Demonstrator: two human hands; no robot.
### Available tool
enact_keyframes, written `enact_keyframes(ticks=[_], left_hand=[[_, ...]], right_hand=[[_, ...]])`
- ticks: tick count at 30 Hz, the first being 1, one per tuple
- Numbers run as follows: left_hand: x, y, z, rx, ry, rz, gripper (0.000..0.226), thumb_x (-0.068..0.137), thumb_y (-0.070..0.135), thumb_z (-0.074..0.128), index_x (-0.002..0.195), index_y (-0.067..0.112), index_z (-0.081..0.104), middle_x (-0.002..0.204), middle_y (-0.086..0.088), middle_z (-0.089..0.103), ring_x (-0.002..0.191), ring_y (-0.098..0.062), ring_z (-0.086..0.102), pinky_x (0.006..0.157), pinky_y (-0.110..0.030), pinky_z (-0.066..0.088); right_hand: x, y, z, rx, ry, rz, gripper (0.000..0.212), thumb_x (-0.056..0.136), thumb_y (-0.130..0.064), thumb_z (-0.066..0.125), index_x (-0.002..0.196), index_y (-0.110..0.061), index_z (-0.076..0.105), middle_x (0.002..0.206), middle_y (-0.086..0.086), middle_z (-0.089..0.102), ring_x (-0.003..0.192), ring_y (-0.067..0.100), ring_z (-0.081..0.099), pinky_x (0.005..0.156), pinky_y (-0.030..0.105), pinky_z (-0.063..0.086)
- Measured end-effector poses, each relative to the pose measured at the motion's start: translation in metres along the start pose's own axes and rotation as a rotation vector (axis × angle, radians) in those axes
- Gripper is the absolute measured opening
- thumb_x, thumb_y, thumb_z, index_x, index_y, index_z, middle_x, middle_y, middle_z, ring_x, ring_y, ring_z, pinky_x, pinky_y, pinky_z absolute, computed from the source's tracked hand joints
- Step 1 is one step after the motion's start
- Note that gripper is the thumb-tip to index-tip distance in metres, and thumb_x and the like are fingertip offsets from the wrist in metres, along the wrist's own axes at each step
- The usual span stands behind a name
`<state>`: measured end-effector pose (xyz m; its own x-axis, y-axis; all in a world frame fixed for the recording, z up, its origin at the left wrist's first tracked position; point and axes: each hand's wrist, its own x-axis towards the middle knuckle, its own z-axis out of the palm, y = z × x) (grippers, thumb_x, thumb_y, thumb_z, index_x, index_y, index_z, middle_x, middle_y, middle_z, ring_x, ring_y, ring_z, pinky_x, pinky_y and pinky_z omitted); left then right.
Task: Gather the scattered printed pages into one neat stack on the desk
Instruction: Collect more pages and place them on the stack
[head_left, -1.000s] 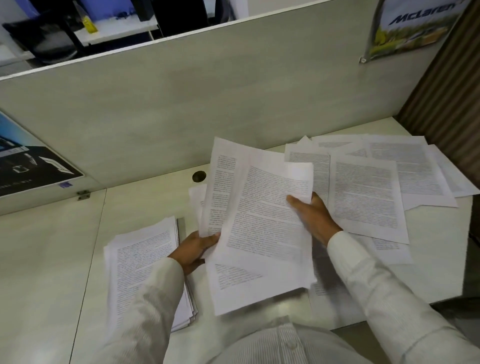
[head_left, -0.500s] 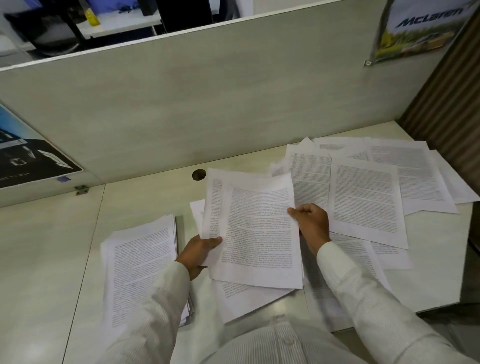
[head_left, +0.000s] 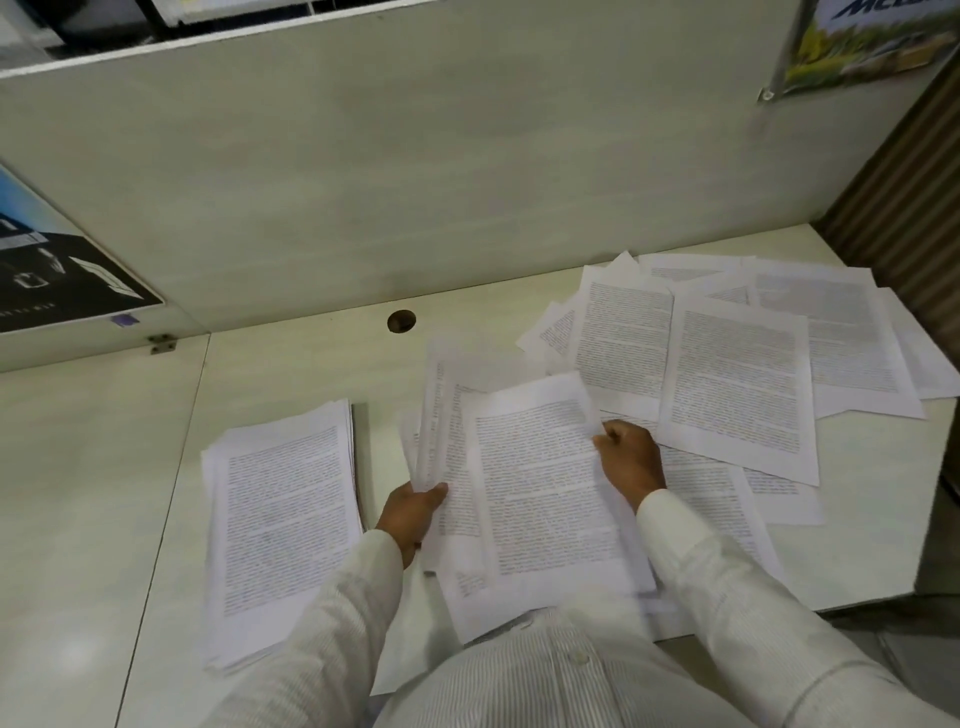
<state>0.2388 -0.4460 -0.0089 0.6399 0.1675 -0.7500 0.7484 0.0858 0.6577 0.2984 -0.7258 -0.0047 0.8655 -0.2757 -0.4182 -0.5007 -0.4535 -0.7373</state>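
The cable hole (head_left: 401, 321) sits in the desk (head_left: 291, 374) at the foot of the grey partition (head_left: 415, 182). Left of the hole a dark poster (head_left: 62, 280) lies against the partition, with a small metal bracket (head_left: 163, 343) by its lower corner. High to the right of the hole hangs a 2nd poster (head_left: 872, 47), cut off by the top edge.

Right of the hole, loose pages (head_left: 737, 384) lie fanned and overlapping. Several are buried under others, so I cannot count them. My right sleeve (head_left: 727, 597) covers more of them.

Left of the hole and nearer to me is the stack (head_left: 283, 519), its near corner hidden by my left sleeve (head_left: 322, 639).

Straight on my side of the hole I hold a few sheets (head_left: 540, 483). My left hand (head_left: 413, 512) grips their left edge, thumb on top, and my right hand (head_left: 631, 462) pinches the top sheet's right edge with curled fingers. Their near edge disappears behind my shirt, and the print is too blurred to read.

The top sheet's long axis runs from me toward the hole — far end leaning slightly left, text upright to me. The stack lies roughly the same way.
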Motion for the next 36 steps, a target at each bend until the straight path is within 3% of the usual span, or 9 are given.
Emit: enact_keyframes(ticks=[4,9,14,18,20,23,29,32,36], left_hand=[[0.002,0.019,-0.014,-0.048,-0.015,0.061,0.038,0.092,0.025,0.068,0.127,0.013,0.061,0.111,-0.008,0.073,0.102,-0.031,0.069,0.091,-0.046,0.055],[0.005,0.034,-0.022,-0.081,-0.042,0.1,0.041,0.093,0.021,0.066,0.131,0.008,0.059,0.117,-0.012,0.071,0.108,-0.034,0.067,0.096,-0.048,0.052],[-0.004,0.03,-0.008,-0.118,-0.088,0.102,0.035,0.094,0.021,0.064,0.126,0.008,0.062,0.113,-0.009,0.073,0.105,-0.031,0.069,0.086,-0.041,0.056],[-0.018,0.028,-0.003,-0.13,-0.133,0.13,0.033,0.095,0.019,0.063,0.127,0.008,0.06,0.113,-0.013,0.073,0.104,-0.033,0.069,0.088,-0.043,0.056],[-0.025,0.027,-0.005,-0.118,-0.142,0.148,0.029,0.097,0.015,0.06,0.126,0.01,0.06,0.111,-0.014,0.073,0.103,-0.032,0.07,0.09,-0.045,0.056],[-0.031,0.021,-0.011,-0.166,-0.135,0.145,0.03,0.099,0.013,0.056,0.128,0.008,0.059,0.116,-0.015,0.072,0.108,-0.033,0.068,0.096,-0.048,0.053],[-0.048,0.017,-0.019,-0.163,-0.152,0.15,0.029,0.098,0.02,0.057,0.127,0.015,0.061,0.12,-0.006,0.071,0.11,-0.028,0.068,0.098,-0.047,0.052],[-0.056,0.018,-0.018,-0.133,-0.183,0.174,0.028,0.097,0.024,0.058,0.124,0.017,0.061,0.117,-0.005,0.073,0.105,-0.026,0.07,0.088,-0.039,0.058],[-0.059,0.025,-0.011,-0.058,-0.248,0.183,0.035,0.096,0.029,0.059,0.127,0.014,0.061,0.117,-0.008,0.072,0.106,-0.029,0.07,0.092,-0.046,0.056]], right_hand=[[0.015,-0.041,-0.032,-0.045,0.182,-0.129,0.02,0.091,-0.007,0.05,0.089,-0.014,0.069,0.096,0.006,0.068,0.089,0.027,0.063,0.075,0.027,0.045],[0.009,-0.107,-0.039,-0.193,0.378,-0.689,0.027,0.076,0.009,0.055,0.073,-0.013,0.07,0.108,0.013,0.065,0.105,0.034,0.057,0.088,0.035,0.043],[-0.036,-0.125,0.026,-0.312,0.064,-1.109,0.028,0.088,-0.003,0.047,0.066,-0.012,0.061,0.132,0.021,0.06,0.134,0.039,0.045,0.112,0.038,0.031],[-0.063,-0.093,0.072,-0.406,-0.223,-1.194,0.017,0.092,-0.007,0.063,0.076,-0.014,0.065,0.148,0.013,0.048,0.147,0.028,0.031,0.117,0.039,0.033],[-0.068,-0.077,0.087,-0.406,-0.298,-1.202,0.015,0.094,-0.005,0.06,0.098,-0.015,0.071,0.152,0.011,0.045,0.147,0.026,0.031,0.114,0.044,0.038],[-0.07,-0.061,0.087,-0.428,-0.295,-1.198,0.054,0.092,-0.003,0.057,0.144,-0.018,0.049,0.159,0.007,0.033,0.148,0.023,0.028,0.118,0.044,0.033],[-0.062,-0.043,0.026,-0.257,0.178,-0.602,0.099,0.08,-0.037,0.078,0.154,-0.011,0.017,0.164,0.013,0.015,0.152,0.028,0.009,0.123,0.049,0.014],[-0.049,-0.026,-0.006,0.077,0.058,-0.124,0.118,0.07,-0.046,0.085,0.155,-0.019,0.008,0.158,0.007,0.027,0.145,0.029,0.029,0.118,0.049,0.029],[-0.042,-0.001,-0.023,0.479,-0.227,0.066,0.086,0.065,-0.042,0.087,0.138,-0.018,0.048,0.13,0.001,0.065,0.112,0.017,0.065,0.096,0.037,0.053]])
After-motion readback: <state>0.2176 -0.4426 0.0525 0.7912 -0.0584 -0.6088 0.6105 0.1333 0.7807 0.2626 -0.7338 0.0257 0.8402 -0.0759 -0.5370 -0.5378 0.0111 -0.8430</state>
